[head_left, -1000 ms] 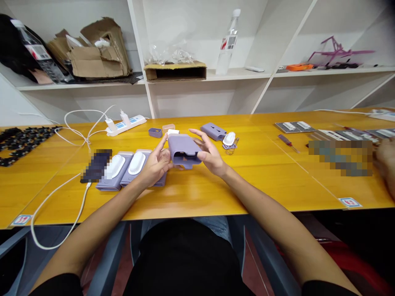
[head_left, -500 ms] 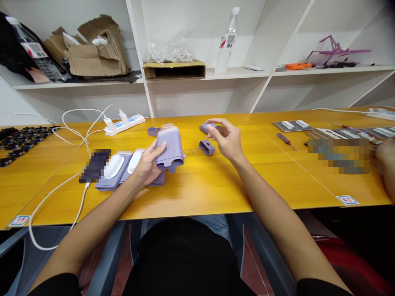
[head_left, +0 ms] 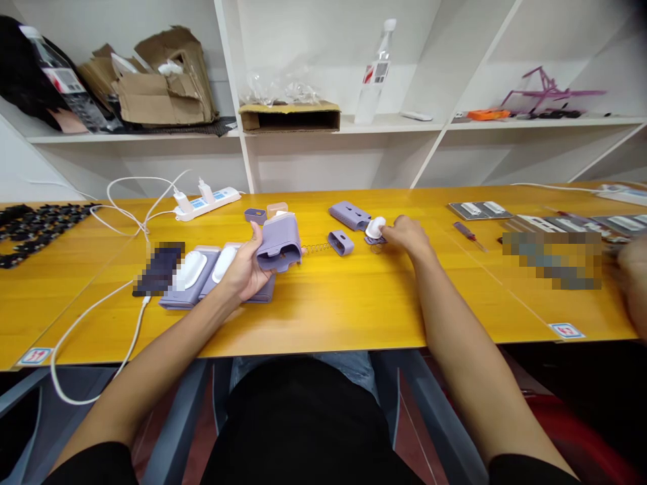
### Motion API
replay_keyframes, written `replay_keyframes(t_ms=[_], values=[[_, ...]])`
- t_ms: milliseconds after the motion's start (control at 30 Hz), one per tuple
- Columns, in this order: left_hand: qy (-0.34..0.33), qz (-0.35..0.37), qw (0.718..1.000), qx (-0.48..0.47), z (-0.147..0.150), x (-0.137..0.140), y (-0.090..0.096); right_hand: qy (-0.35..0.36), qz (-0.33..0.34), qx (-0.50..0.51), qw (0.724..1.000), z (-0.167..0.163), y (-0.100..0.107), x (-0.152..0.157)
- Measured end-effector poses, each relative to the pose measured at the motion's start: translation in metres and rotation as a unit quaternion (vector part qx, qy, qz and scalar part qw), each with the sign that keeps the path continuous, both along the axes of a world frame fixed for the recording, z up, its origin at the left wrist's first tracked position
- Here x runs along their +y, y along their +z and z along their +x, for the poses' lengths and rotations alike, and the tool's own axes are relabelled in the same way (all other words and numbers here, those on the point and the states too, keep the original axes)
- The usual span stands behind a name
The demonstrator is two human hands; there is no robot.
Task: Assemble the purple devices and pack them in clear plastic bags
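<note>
My left hand (head_left: 247, 269) is closed around a purple ribbed plastic housing (head_left: 279, 242), its hollow open end tilted toward me. On the table right of it lies a thin coil spring (head_left: 318, 248), beside a small purple oval sleeve (head_left: 341, 243). My right hand (head_left: 407, 236) has its fingers closed at the edge of a white domed part (head_left: 375, 228) with a purple base; a coil shows under it. The fingertips are partly hidden. Just left of that part, a flat purple shell (head_left: 350, 215) with slots lies on the table.
Purple units with white tops (head_left: 189, 273) lie left, beside a blurred phone (head_left: 159, 268) on a white cable. Behind are a power strip (head_left: 208, 204) and a small purple ring (head_left: 255, 215). A screwdriver (head_left: 470, 236) lies right, and another person's hand (head_left: 631, 269) is at the far right.
My right hand has moved right and down from above the flat purple shell to the white domed part. The housing in my left hand has tipped, showing more of its hollow end.
</note>
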State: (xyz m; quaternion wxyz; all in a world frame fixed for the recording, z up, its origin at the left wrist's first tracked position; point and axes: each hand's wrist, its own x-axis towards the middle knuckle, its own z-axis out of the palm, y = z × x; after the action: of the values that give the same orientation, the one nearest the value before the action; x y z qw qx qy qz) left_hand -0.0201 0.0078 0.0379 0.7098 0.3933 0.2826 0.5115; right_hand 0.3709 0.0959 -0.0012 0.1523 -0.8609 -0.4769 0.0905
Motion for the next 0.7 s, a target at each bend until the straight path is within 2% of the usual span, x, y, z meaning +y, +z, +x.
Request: replay_keyframes(t_ms=[200, 400, 700], values=[[-0.005, -0.011, 1.0, -0.003, 0.001, -0.001, 0.002, 0.033, 0.004, 0.012, 0.999, 0.006, -0.002, 0.005], [-0.008, -0.014, 1.0, -0.005, 0.001, -0.002, 0.003, 0.058, -0.007, 0.05, 0.997, 0.002, 0.005, 0.001], [-0.007, -0.01, 1.0, -0.003, 0.002, -0.002, 0.003, 0.057, -0.027, 0.057, 0.996, 0.0, 0.008, 0.0]])
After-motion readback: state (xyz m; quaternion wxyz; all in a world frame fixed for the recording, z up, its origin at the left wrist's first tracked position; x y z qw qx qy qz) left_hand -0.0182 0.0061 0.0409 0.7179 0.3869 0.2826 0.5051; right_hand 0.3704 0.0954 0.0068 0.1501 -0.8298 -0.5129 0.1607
